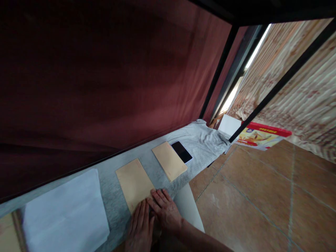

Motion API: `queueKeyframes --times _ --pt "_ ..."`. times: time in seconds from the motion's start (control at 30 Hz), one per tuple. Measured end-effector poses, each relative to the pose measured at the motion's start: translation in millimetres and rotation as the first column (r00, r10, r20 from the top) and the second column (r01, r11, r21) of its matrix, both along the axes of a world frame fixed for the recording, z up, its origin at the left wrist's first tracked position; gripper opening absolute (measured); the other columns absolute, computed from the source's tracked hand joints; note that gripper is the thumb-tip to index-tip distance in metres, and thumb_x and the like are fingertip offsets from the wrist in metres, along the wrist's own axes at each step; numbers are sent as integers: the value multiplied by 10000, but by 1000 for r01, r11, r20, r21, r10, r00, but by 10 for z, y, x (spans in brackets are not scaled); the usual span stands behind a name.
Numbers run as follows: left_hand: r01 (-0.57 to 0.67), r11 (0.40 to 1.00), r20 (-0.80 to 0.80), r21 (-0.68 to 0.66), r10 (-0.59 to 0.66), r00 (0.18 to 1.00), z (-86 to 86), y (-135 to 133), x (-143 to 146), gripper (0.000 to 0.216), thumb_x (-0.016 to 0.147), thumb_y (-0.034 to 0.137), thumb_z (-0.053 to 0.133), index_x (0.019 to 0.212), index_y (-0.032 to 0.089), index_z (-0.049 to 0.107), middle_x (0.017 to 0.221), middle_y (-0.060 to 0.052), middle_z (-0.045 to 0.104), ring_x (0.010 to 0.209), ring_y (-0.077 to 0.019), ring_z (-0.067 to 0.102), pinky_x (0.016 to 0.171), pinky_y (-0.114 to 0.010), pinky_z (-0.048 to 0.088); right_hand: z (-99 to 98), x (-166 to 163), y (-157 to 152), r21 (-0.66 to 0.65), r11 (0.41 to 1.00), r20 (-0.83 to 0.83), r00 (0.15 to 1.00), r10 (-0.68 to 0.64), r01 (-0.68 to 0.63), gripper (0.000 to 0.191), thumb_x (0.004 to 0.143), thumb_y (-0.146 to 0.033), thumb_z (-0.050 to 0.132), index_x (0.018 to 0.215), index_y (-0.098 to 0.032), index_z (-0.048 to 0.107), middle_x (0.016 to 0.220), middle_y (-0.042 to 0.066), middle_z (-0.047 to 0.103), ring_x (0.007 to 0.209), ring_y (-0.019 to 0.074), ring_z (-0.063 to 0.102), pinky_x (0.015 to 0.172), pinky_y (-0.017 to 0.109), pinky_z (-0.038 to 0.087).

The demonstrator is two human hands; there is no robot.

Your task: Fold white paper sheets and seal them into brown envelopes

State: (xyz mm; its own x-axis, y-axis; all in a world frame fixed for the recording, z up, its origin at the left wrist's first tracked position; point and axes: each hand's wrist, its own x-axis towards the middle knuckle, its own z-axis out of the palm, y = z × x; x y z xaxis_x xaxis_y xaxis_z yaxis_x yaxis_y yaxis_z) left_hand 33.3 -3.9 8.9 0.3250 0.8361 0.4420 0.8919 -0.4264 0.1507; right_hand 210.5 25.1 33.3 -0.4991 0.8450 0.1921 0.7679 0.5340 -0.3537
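A tan paper envelope with faint print at its corner lies on the grey cloth. My left hand rests at its near edge with fingers stretched out, touching the paper. Beside it, my right hand lies with fingers extended over the near right corner of the same envelope. The envelope's near edge is partly hidden under both hands. To the right lies a second tan envelope, touching or slightly overlapping a dark-screened phone.
Grey cloth covers the narrow surface against a dark red curtain. White sheets lie at left, near a tan stack. Black metal bars slant at right. A red and yellow box sits on the tiled floor.
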Motion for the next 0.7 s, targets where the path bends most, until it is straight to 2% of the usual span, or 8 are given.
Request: queueKeyframes --times 0.13,0.33,0.53,0.63,0.7 --pt "13 1000 14 -18 -13 1000 -64 -71 -17 492 988 291 390 1442 156 526 1469 -124 555 1400 -277 465 1144 -459 395 19 48 1 -11 1000 2 1000 25 -25 590 1006 -391 509 1557 -271 338 1615 106 341 1452 274 377 1201 504 313" --pt "19 996 -34 -86 -22 999 -9 -136 -201 507 979 321 431 1436 128 534 1486 -142 532 1388 -295 483 1149 -448 392 76 210 49 -47 998 -21 999 47 -48 544 1015 -372 495 1533 -246 391 1570 67 433 1427 219 412 1220 432 290" --pt "-48 989 -108 -139 33 994 56 -228 -329 502 981 343 403 1414 145 563 1482 -137 537 1356 -310 512 1112 -474 417 171 311 92 -70 997 -27 999 38 -39 503 1004 -348 508 1484 -206 459 1508 84 513 1357 254 469 1168 442 348" --pt "-66 986 -162 -154 41 986 137 -188 -304 486 981 331 374 1381 170 600 1457 -129 566 1311 -311 547 1050 -472 462 244 175 161 -90 995 -19 999 -33 31 462 972 -281 546 1418 -166 515 1393 135 591 1217 262 550 1047 427 446" --pt "-71 983 -208 -166 36 977 205 -127 -268 474 975 284 364 1362 178 617 1429 -132 590 1284 -309 561 1016 -468 481 282 38 236 -118 984 -12 990 -138 136 409 948 -234 556 1345 -135 560 1251 153 645 1107 258 587 964 408 486"
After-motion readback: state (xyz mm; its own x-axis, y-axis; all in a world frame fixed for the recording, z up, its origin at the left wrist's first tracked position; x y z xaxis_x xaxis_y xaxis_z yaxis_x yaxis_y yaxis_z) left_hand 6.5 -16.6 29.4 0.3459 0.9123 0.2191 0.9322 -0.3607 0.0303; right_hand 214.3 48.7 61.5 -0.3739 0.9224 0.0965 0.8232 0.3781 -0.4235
